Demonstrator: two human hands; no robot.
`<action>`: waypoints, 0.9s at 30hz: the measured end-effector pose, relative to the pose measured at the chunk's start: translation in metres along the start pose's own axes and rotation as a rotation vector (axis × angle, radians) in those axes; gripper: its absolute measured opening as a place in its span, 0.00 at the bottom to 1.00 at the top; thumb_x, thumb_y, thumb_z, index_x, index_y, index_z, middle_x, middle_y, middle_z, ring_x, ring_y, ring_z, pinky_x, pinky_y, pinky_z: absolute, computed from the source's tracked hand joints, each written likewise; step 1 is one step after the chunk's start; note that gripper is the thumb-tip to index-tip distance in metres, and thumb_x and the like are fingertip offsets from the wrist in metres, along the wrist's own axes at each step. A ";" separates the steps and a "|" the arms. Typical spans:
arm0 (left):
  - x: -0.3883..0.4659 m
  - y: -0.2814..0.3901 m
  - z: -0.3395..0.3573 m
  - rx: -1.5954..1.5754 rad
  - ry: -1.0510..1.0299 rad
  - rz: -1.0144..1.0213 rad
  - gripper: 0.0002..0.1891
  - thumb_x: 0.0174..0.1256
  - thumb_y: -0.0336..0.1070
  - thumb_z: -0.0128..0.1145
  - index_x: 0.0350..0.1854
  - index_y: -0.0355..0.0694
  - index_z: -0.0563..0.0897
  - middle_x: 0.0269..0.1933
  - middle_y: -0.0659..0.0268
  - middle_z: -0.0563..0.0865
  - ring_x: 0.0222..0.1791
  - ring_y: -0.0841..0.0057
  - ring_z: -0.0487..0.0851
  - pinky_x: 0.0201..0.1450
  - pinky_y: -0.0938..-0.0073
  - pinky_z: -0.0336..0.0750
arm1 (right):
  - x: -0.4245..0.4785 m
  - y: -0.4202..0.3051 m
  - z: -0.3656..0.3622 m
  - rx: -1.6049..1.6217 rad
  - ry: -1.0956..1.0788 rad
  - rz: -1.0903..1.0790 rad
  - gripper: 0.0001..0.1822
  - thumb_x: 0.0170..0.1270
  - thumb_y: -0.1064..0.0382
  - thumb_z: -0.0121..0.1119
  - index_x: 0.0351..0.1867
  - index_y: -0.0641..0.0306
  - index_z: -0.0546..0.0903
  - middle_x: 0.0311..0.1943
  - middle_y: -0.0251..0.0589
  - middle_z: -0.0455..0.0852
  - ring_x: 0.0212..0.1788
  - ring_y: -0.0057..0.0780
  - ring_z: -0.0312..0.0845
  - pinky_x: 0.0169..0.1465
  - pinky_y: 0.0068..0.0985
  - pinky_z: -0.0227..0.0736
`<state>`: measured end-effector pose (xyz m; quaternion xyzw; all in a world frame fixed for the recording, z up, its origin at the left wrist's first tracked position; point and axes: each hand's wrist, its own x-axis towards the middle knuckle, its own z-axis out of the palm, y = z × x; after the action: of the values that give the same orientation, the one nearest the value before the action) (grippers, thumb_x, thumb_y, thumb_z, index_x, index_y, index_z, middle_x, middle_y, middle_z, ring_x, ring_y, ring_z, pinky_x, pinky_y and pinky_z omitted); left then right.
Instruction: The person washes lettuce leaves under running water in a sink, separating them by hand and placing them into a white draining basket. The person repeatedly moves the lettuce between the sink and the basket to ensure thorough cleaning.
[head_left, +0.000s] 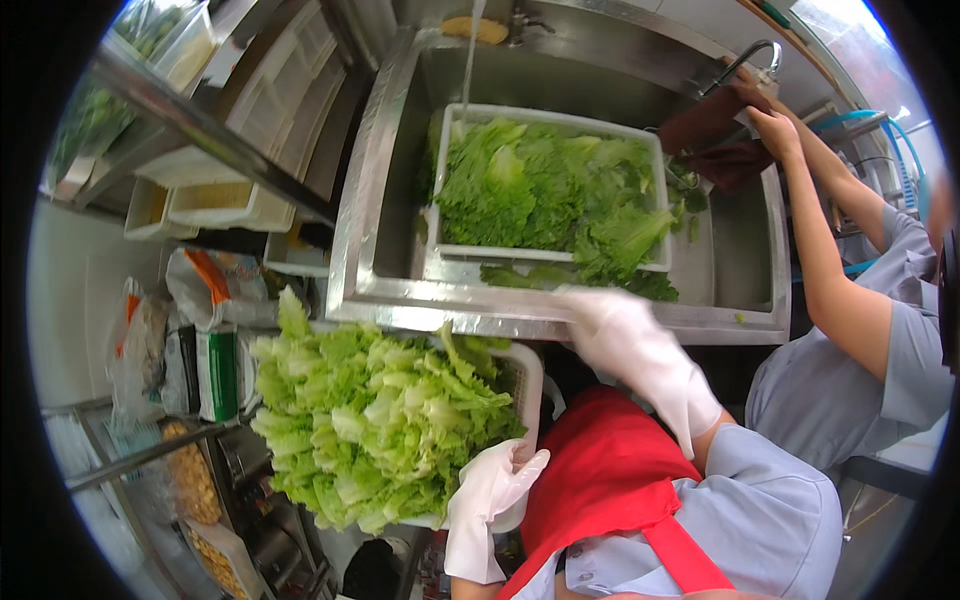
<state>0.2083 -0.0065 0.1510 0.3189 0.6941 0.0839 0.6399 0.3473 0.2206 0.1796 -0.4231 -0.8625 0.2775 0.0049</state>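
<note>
My left hand (491, 480), in a white rubber glove, is at the near right corner of a white plastic basket (529, 390). Its thumb is apart from the fingers, and no held thing shows. The basket is heaped with green leaf lettuce (390, 427), pale stem ends facing up. My right hand (615, 330), gloved alike and blurred by motion, is over the front rim of a stainless steel sink (465, 304); its fingertips are unclear. Inside the sink, a white rectangular crate (551, 253) holds more lettuce leaves (532, 187) in water.
Water (470, 60) runs into the crate's back left corner. At right, a co-worker's hands (772, 131) hold a dark brown cloth or bag (709, 120) near a curved faucet (750, 56). Stacked white bins (225, 199), plastic bags (217, 281) and a metal rack (150, 465) stand at left.
</note>
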 end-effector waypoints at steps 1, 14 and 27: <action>0.000 0.015 -0.006 -0.024 -0.005 0.040 0.35 0.66 0.60 0.61 0.64 0.34 0.80 0.53 0.52 0.89 0.53 0.62 0.88 0.59 0.69 0.78 | 0.008 0.040 -0.004 -0.064 0.161 0.102 0.18 0.66 0.70 0.50 0.55 0.60 0.83 0.48 0.52 0.89 0.52 0.50 0.86 0.58 0.42 0.80; 0.269 0.268 0.022 0.362 0.495 0.770 0.32 0.64 0.48 0.66 0.67 0.36 0.76 0.58 0.49 0.85 0.62 0.56 0.82 0.70 0.67 0.73 | 0.072 0.303 -0.046 -0.238 0.099 -0.146 0.12 0.40 0.66 0.69 0.31 0.57 0.90 0.33 0.40 0.89 0.44 0.44 0.85 0.62 0.40 0.76; 0.345 0.270 -0.188 0.117 0.886 0.246 0.23 0.70 0.49 0.61 0.61 0.40 0.82 0.38 0.54 0.90 0.38 0.61 0.90 0.42 0.64 0.82 | 0.324 0.300 -0.005 0.269 -0.055 0.853 0.35 0.77 0.36 0.41 0.49 0.68 0.86 0.53 0.53 0.87 0.60 0.48 0.80 0.63 0.40 0.74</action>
<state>0.1293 0.4494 0.0357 0.3679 0.8613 0.2481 0.2477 0.3586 0.6069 -0.0347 -0.7290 -0.5670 0.3756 -0.0777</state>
